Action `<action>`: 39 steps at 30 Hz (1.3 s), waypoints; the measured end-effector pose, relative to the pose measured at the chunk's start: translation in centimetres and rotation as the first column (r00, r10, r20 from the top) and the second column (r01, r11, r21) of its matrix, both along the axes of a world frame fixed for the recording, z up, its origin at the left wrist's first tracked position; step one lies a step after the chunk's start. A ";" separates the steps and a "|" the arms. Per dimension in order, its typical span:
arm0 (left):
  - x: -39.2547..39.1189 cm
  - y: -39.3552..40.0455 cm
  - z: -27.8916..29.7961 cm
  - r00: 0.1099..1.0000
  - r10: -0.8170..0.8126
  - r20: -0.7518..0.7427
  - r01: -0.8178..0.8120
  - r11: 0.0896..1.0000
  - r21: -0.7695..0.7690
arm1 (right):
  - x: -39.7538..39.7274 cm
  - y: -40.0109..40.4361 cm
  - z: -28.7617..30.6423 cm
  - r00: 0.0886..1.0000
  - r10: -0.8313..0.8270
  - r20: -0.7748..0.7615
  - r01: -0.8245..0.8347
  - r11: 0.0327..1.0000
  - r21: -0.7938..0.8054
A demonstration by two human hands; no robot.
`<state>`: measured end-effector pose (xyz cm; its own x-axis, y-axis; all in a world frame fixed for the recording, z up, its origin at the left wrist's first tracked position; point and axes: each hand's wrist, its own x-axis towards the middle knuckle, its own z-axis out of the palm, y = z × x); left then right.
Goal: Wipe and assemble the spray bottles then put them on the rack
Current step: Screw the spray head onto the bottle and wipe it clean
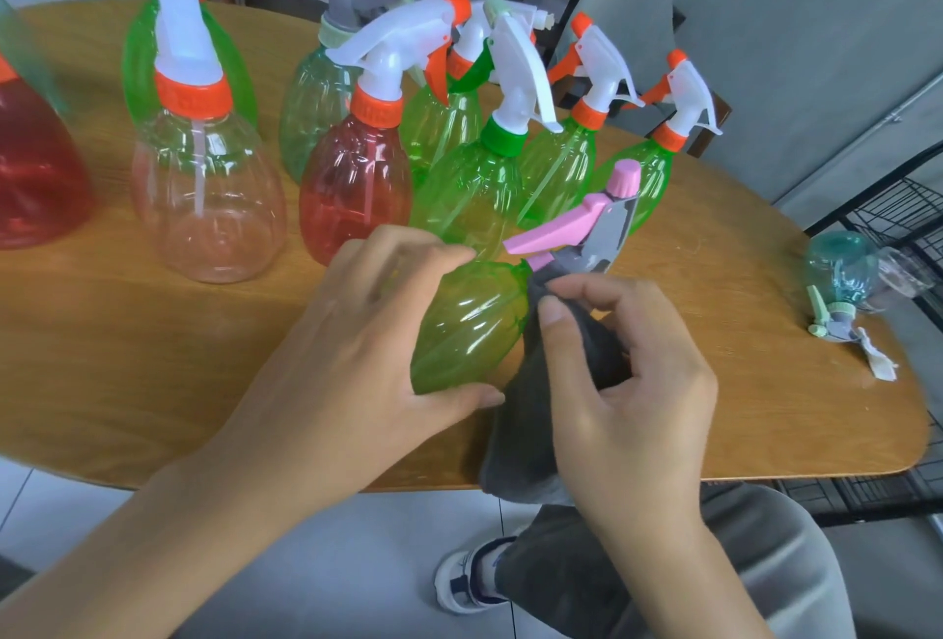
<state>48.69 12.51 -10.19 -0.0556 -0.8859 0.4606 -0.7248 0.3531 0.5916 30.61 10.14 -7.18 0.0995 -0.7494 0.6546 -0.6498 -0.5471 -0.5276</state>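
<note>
Your left hand gripped the green spray bottle around its belly, fingers over the top and thumb curled under the base, tipping it so the neck pointed toward two o'clock. That slant probably served to turn the collar up toward your other hand. Your right hand pinched a dark grey cloth between thumb and forefinger, pressing a fold of it against the bottle's neck just below the pink and grey trigger head; the rest of the cloth hung past the near edge of the wooden table. I judge you were wiping the joint between head and bottle.

The held bottle sat at the centre of the view, raised just above the tabletop. From ten through one o'clock stood a crowd of assembled bottles, among them a clear one with an orange collar and a red one, likely grouped there to await wiping or racking. At three o'clock a teal bottle body lay on its side near a loose trigger head, evidently yet to be joined. The black wire rack stood just beyond the table's right end, within easy reach.
</note>
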 end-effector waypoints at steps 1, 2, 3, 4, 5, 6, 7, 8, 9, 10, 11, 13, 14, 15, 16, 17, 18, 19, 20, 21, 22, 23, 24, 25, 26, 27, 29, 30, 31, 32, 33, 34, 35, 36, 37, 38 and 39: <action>0.0 0.0 0.0 1.000 0.001 0.005 -0.001 1.000 -0.004 | 0.1 0.1 -0.1 1.000 -0.013 0.000 0.013 1.000 -0.020; 0.0 0.1 0.0 1.000 0.000 0.012 0.000 1.000 -0.004 | 0.1 0.1 -0.1 0.999 -0.040 0.008 0.040 0.998 -0.050; -0.1 0.1 0.0 1.000 0.001 0.020 -0.001 1.000 -0.005 | 0.1 0.0 -0.1 0.997 -0.068 0.022 0.069 0.994 -0.083; -0.1 0.1 0.0 1.000 0.004 0.026 -0.004 1.000 -0.009 | 0.2 -0.1 -0.1 0.996 -0.087 0.035 0.091 0.990 -0.108; -0.2 0.1 0.0 1.000 0.008 0.026 -0.007 1.000 -0.012 | 0.3 -0.2 -0.1 0.994 -0.100 0.040 0.104 0.987 -0.123; -0.3 0.1 0.0 1.000 0.012 0.021 -0.011 1.000 -0.015 | 0.4 -0.3 -0.2 0.994 -0.109 0.032 0.112 0.984 -0.135; -0.4 0.1 0.0 1.000 0.016 0.016 -0.016 1.000 -0.016 | 0.6 -0.3 -0.2 0.993 -0.114 0.015 0.115 0.982 -0.149; -0.5 0.1 0.0 1.000 0.021 0.013 -0.020 1.000 -0.019 | 0.7 -0.3 -0.3 0.994 -0.111 -0.010 0.108 0.980 -0.165; -0.6 0.1 0.0 1.000 0.024 0.011 -0.024 1.000 -0.020 | 0.8 -0.3 -0.3 0.994 -0.098 -0.041 0.090 0.980 -0.178; -0.6 0.2 -0.1 1.000 0.026 0.008 -0.026 0.999 -0.019 | 0.9 -0.3 -0.4 0.994 -0.076 -0.074 0.061 0.982 -0.181; -0.6 0.2 -0.1 1.000 0.027 0.005 -0.027 1.000 -0.016 | 0.9 -0.2 -0.4 0.993 -0.049 -0.103 0.031 0.984 -0.175; -0.6 0.2 -0.1 1.000 0.029 -0.004 -0.029 1.000 -0.008 | 0.8 0.0 -0.5 0.994 -0.008 -0.113 -0.009 0.989 -0.145; -0.5 0.2 -0.1 0.999 0.031 -0.011 -0.031 1.000 -0.004 | 0.7 0.0 -0.5 0.997 -0.002 -0.080 -0.008 0.993 -0.117; -0.4 0.1 -0.1 0.999 0.035 -0.018 -0.035 0.999 0.001 | 0.6 0.1 -0.5 1.000 -0.009 -0.013 0.008 0.998 -0.070; -0.3 0.1 -0.1 0.999 0.038 -0.025 -0.038 0.999 0.008 | 0.4 0.2 -0.4 0.997 -0.030 0.076 0.031 1.000 -0.003; -0.2 0.1 0.0 0.999 0.039 -0.034 -0.038 0.999 0.016 | 0.2 0.2 -0.3 0.984 -0.065 0.165 0.055 0.996 0.070; -0.2 0.1 0.0 0.998 0.040 -0.043 -0.039 0.999 0.027 | -0.1 0.2 -0.3 0.969 -0.114 0.219 0.087 0.988 0.128; 0.0 0.1 0.0 0.998 0.041 -0.055 -0.039 0.998 0.038 | -0.4 0.1 -0.2 0.961 -0.165 0.222 0.132 0.979 0.156; 0.1 0.1 -0.1 0.997 0.042 -0.072 -0.038 0.998 0.051 | -0.9 -0.1 -0.1 0.957 -0.214 0.197 0.181 0.968 0.174; 0.2 0.1 -0.1 0.995 0.042 -0.089 -0.036 0.997 0.063 | -1.3 -0.3 0.1 0.950 -0.260 0.172 0.226 0.954 0.195; 0.3 0.1 0.0 0.994 0.040 -0.102 -0.033 0.997 0.070 | -1.8 -0.6 0.2 0.944 -0.287 0.162 0.248 0.942 0.226; 0.4 0.0 0.0 0.993 0.035 -0.109 -0.027 0.997 0.073 | -2.3 -0.9 0.4 0.939 -0.300 0.169 0.250 0.932 0.263; 0.4 0.0 0.0 0.993 0.028 -0.112 -0.020 0.997 0.074 | -2.7 -1.2 0.5 0.931 -0.313 0.190 0.245 0.919 0.309; 0.5 -0.1 -0.1 0.993 0.020 -0.115 -0.012 0.997 0.074 | -3.0 -1.5 0.8 0.914 -0.333 0.231 0.236 0.900 0.365; 0.6 -0.1 -0.1 0.993 0.011 -0.118 -0.002 0.997 0.075 | -3.3 -1.8 1.1 0.887 -0.356 0.293 0.212 0.879 0.426; 0.7 -0.1 -0.1 0.993 -0.002 -0.120 0.011 0.997 0.077 | -3.5 -2.1 1.5 0.850 -0.371 0.374 0.158 0.857 0.490; 0.8 -0.2 -0.2 0.993 -0.033 -0.116 0.042 0.996 0.079 | -3.6 -2.4 2.2 0.751 -0.363 0.551 -0.062 0.793 0.606; 0.9 -0.2 -0.2 0.993 -0.049 -0.107 0.058 0.996 0.075 | -3.5 -2.6 2.5 0.692 -0.343 0.635 -0.217 0.740 0.636; 0.9 -0.1 -0.2 0.993 -0.067 -0.097 0.074 0.995 0.072 | -3.6 -2.7 2.7 0.626 -0.336 0.704 -0.366 0.670 0.646; 0.9 -0.1 -0.1 0.993 -0.085 -0.086 0.091 0.993 0.071 | -3.6 -2.6 3.0 0.569 -0.342 0.748 -0.486 0.594 0.641; 0.9 -0.2 -0.1 0.992 -0.102 -0.078 0.108 0.992 0.069 | -3.5 -2.6 3.2 0.527 -0.346 0.777 -0.575 0.528 0.625; 1.0 -0.2 0.0 0.990 -0.118 -0.074 0.123 0.990 0.064 | -3.5 -2.5 3.4 0.506 -0.328 0.798 -0.638 0.480 0.602; 1.0 -0.3 0.0 0.988 -0.131 -0.076 0.136 0.989 0.057 | -3.6 -2.5 3.5 0.501 -0.297 0.813 -0.675 0.453 0.582; 1.1 -0.3 0.0 0.987 -0.142 -0.081 0.146 0.988 0.051 | -3.6 -2.5 3.4 0.504 -0.268 0.821 -0.692 0.444 0.570; 1.1 -0.4 0.0 0.985 -0.149 -0.084 0.154 0.987 0.048 | -3.6 -2.6 3.4 0.493 -0.250 0.833 -0.715 0.429 0.552; 1.2 -0.4 0.0 0.984 -0.153 -0.087 0.158 0.986 0.048 | -3.8 -2.7 3.3 0.472 -0.250 0.845 -0.738 0.413 0.534; 1.3 -0.5 0.0 0.984 -0.154 -0.090 0.159 0.986 0.049 | -3.8 -2.8 3.3 0.460 -0.259 0.849 -0.750 0.400 0.528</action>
